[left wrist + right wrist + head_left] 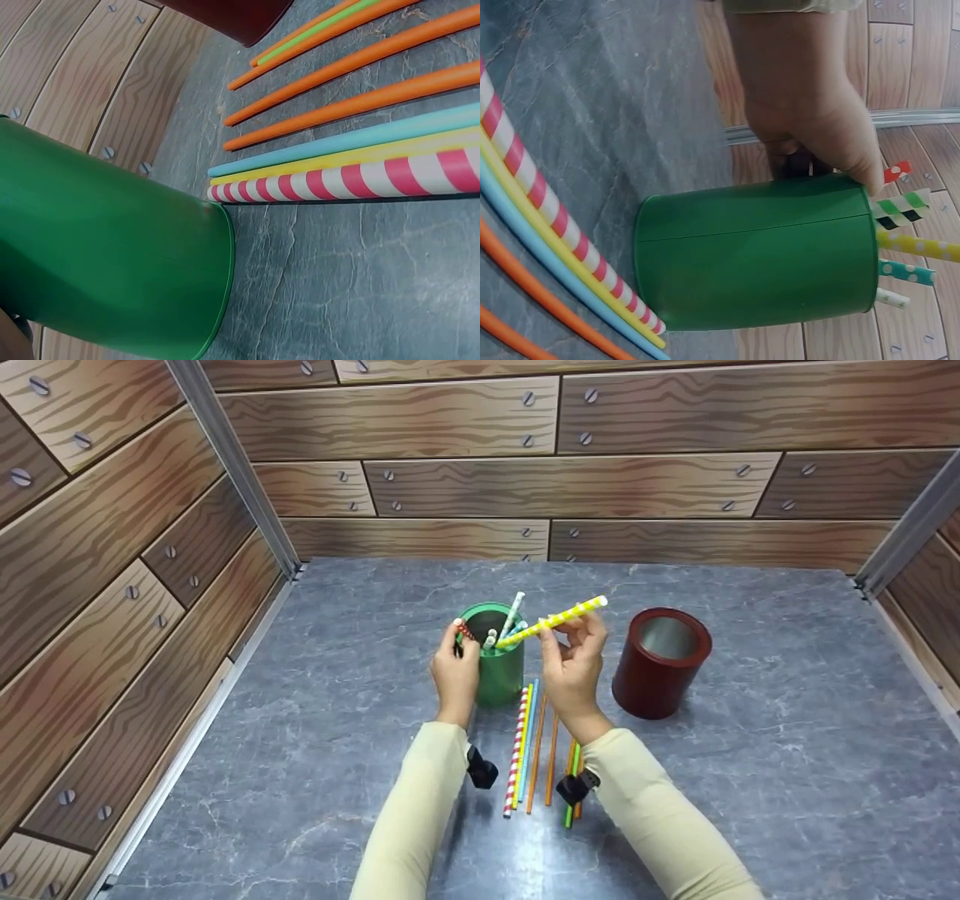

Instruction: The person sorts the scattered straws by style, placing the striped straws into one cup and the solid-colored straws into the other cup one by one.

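My left hand [456, 679] grips the side of the green can [501, 679], with the thumb up at the rim. My right hand [576, 675] pinches a yellow paper straw with white dots [559, 619]. The straw slants, its lower end at the can's mouth and its upper end to the right. Inside the can stand several other patterned straws, among them a red dotted straw [897, 172], a green striped straw [904, 206] and a teal dotted straw [907, 272]. The can's green wall [112, 240] fills the left part of the left wrist view.
A dark red can [660, 667] stands to the right of my right hand. Between my forearms lie a red-and-white striped straw [516, 754] and several plain sticks, including a blue stick [337, 142] and an orange stick [352, 105]. Wood-patterned walls [450, 427] enclose the grey tabletop [300, 780].
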{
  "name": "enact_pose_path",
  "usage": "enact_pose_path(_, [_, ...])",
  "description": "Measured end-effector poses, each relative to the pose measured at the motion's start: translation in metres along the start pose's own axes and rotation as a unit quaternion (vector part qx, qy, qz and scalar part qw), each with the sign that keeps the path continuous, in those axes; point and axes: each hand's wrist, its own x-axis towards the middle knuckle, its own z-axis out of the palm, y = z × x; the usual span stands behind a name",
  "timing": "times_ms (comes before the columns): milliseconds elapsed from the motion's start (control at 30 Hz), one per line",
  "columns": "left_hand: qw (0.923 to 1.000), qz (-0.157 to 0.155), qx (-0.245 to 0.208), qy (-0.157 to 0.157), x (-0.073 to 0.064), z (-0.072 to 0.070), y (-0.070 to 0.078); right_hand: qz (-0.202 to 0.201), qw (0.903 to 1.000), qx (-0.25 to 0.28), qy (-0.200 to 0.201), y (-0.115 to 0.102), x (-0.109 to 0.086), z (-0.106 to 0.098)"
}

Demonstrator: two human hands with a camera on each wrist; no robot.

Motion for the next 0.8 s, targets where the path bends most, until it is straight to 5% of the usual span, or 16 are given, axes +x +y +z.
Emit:
enact_pose_path(467, [0.9999,0.013,0.0,0.001,0.0,0.0,-0.001,0.023,0.9899,-0.121,-0.07,0.014,-0.019,0.001])
enact_pose_path(800, [0.9999,0.014,-0.006,-0.008,0.001,0.0,-0.001,0.005,0.9843,-0.159,-0.076,0.019,-0.025,-0.001])
